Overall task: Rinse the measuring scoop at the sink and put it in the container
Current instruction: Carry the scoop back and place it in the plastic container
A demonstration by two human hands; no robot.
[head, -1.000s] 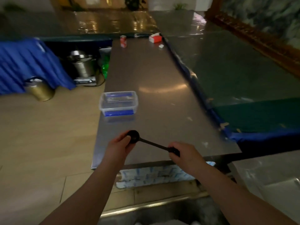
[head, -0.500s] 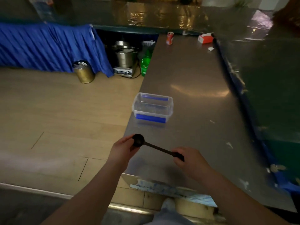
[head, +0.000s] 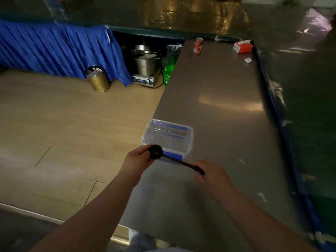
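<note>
I hold a black measuring scoop (head: 156,151) level above the steel counter (head: 218,110). My left hand (head: 136,160) pinches its round bowl and my right hand (head: 212,174) grips the end of its thin handle. Just beyond the scoop stands a clear plastic container (head: 189,140) with blue clips, open and with nothing inside, near the counter's left edge. The scoop's bowl overlaps the container's near left corner in view. No sink is visible.
A red can (head: 198,45) and a red-and-white box (head: 243,46) sit at the counter's far end. On the wooden floor to the left are a gold bin (head: 98,79), a steel pot on a cooker (head: 145,66), a green bottle (head: 169,70) and a blue curtain (head: 54,50).
Both hands have carried the scoop forward to the container's near edge. My view has shifted left, and the sink rim seen earlier is out of frame.
</note>
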